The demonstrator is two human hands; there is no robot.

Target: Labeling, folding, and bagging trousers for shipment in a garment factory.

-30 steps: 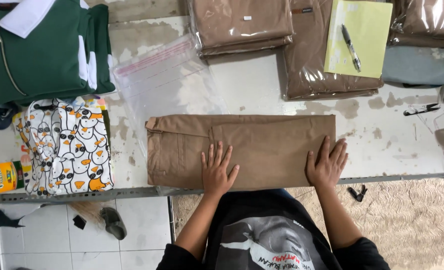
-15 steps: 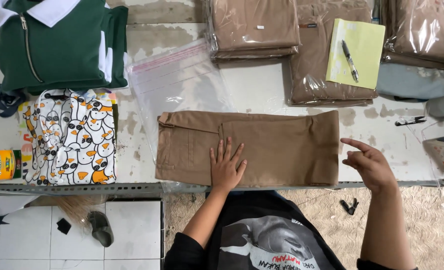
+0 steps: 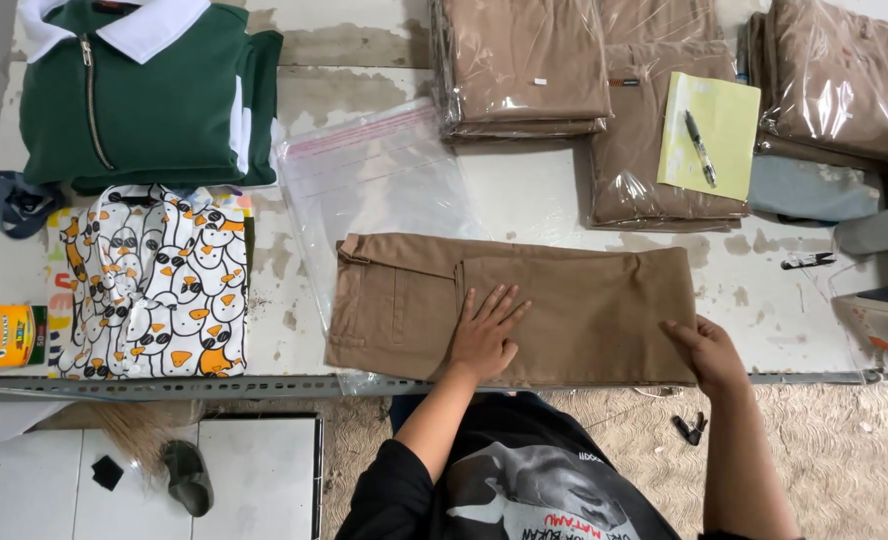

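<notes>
Crosswise at lower centre, folded trousers (image 3: 524, 310): left hand (image 3: 484, 335) flat mid-cloth; right hand (image 3: 709, 352), grip open, touching their right end.

Worn white desk (image 3: 554, 205) carrying folded tan trousers (image 3: 564, 310), clear bag (image 3: 374, 175), green jacket (image 3: 144, 95), patterned shirt (image 3: 154, 285), bagged trouser stacks (image 3: 524, 60).

The left hand (image 3: 484, 335) lies flat on the folded brown trousers (image 3: 564, 305), its fingers (image 3: 499, 300) spread and pointing away from the person. The right hand (image 3: 706, 350) touches the right end of the trousers with its fingers (image 3: 676, 330). Beyond the left fingers a clear plastic bag (image 3: 374, 170) lies on the worktop (image 3: 534, 195), partly under the trousers. To their left lies a duck-printed shirt (image 3: 154, 280).
</notes>
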